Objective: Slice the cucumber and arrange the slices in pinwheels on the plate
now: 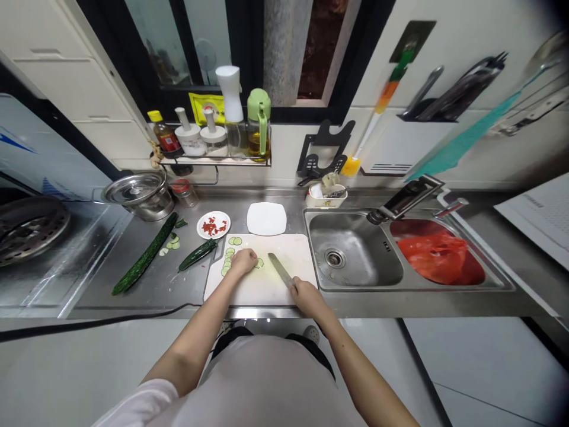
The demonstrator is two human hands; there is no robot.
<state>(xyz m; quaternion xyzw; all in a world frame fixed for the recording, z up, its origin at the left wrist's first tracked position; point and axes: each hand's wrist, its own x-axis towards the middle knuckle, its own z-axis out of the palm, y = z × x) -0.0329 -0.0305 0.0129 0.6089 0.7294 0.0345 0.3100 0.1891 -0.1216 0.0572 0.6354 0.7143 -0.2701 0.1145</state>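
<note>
A white cutting board (271, 284) lies on the steel counter in front of me. My left hand (243, 261) rests on it with fingers curled over a small piece of cucumber (259, 263). Cucumber slices (227, 264) lie in a row at its left, and two more slices (235, 241) sit at the board's far left corner. My right hand (306, 295) is closed round the handle of a knife (281, 271), whose blade points up-left toward my left hand. A cucumber half (197, 254) lies just left of the board.
A long whole cucumber (144, 255) lies further left with scraps beside it. A small plate of red chilli pieces (213, 225) and an empty white square plate (266, 218) sit behind the board. The sink (355, 252) is at right, with a red basin (438, 258). A lidded pot (140, 193) stands left.
</note>
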